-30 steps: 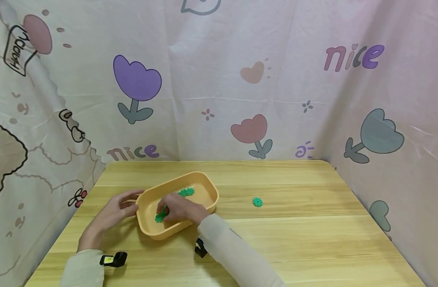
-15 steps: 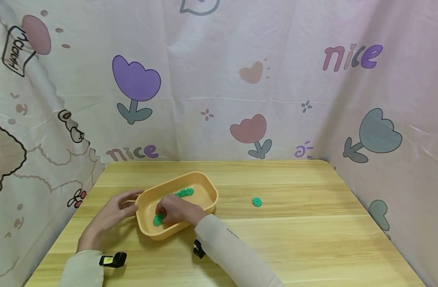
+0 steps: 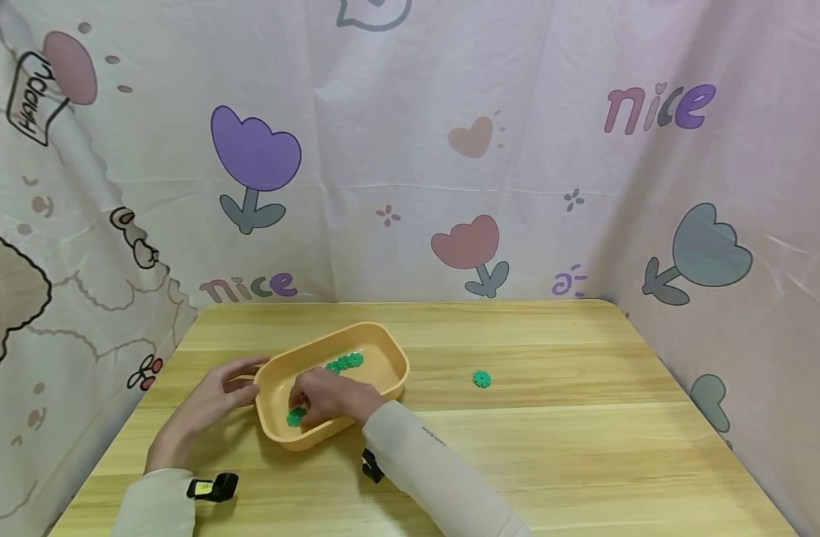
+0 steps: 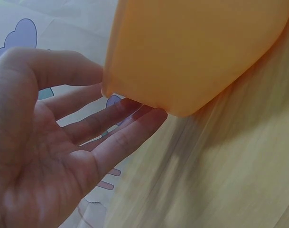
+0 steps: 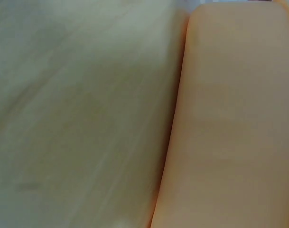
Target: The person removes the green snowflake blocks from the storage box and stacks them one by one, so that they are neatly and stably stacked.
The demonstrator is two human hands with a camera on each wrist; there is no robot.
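Right-hand grip [image 3: 324, 394] is pinched together on a green disc [image 3: 294, 418] inside the orange tray [image 3: 381, 367], near its left end; left-hand grip [image 3: 211, 399] holds that end's rim. More green discs [image 3: 345, 362] lie in a row along the far side. The tray sits aslant towards the left edge of the desk [image 3: 584, 447], and a loose green piece [image 3: 478, 380] lies right of it, well in from the right edge

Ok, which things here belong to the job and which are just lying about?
In the job:
yellow plastic tray, touched by left hand
green notched discs inside, by right hand
matching loose disc, probably

Just around:
wooden table
printed backdrop
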